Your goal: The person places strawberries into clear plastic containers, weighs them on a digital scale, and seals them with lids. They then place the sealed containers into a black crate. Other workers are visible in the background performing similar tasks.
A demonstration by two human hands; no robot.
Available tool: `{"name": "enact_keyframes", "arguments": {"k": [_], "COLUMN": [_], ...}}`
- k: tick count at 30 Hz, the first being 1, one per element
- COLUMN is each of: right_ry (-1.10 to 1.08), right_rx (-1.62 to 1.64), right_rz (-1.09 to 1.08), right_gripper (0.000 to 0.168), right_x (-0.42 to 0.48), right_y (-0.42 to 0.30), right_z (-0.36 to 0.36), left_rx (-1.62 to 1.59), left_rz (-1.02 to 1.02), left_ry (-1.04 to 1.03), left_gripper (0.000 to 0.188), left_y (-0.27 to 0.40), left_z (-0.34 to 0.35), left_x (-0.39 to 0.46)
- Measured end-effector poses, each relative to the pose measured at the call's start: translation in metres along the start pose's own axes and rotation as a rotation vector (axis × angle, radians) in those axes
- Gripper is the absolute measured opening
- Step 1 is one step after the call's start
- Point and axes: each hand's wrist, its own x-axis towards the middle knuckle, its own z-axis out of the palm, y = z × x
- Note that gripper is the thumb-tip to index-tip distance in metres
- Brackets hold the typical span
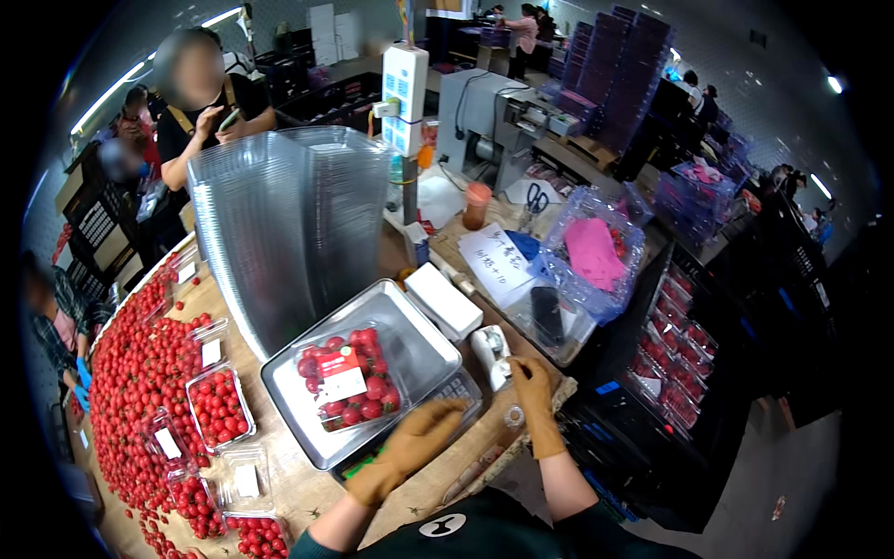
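A metal tray rests on a scale, whose keypad shows at its right corner. On the tray lies a closed transparent clamshell of cherry tomatoes with a red and white label on top. My left hand, in a tan glove, is over the keypad edge with its fingers extended and nothing visible in it. My right hand, gloved alike, has its fingertips at a small white dispenser; whether they grip anything is hidden. A white box-shaped device stands behind the dispenser.
Loose cherry tomatoes heap at left beside filled clamshells. Tall transparent container stacks rise behind the tray. A power strip, scissors, phone and black crate are farther off. A person stands across the table.
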Motion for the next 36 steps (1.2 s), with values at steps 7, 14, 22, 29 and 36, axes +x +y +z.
{"name": "enact_keyframes", "arguments": {"k": [7,14,22,29,36], "right_ry": [-0.386,-0.547,-0.656,-0.533,-0.649], "right_rx": [-0.195,0.344,0.313,0.302,0.261], "right_rz": [0.373,0.578,0.626,0.779,0.774], "right_gripper": [0.050,0.029,0.022,0.018,0.029], "right_x": [0.013,0.025,-0.086,-0.145,-0.164], "right_y": [0.048,0.047,-0.002,0.038,0.032], "right_z": [-0.010,-0.013,-0.080,-0.102,-0.088], "left_rx": [-0.523,-0.685,-0.870,-0.484,-0.025], "left_rz": [-0.364,-0.447,-0.557,-0.443,-0.028], "left_ry": [-0.060,0.008,-0.048,0.215,0.181], "left_gripper": [0.074,0.091,0.072,0.029,0.036], "left_y": [-0.135,-0.153,-0.137,-0.183,-0.151], "left_z": [0.115,0.122,0.111,0.149,0.133], "left_x": [0.100,0.120,0.119,0.136,0.101]}}
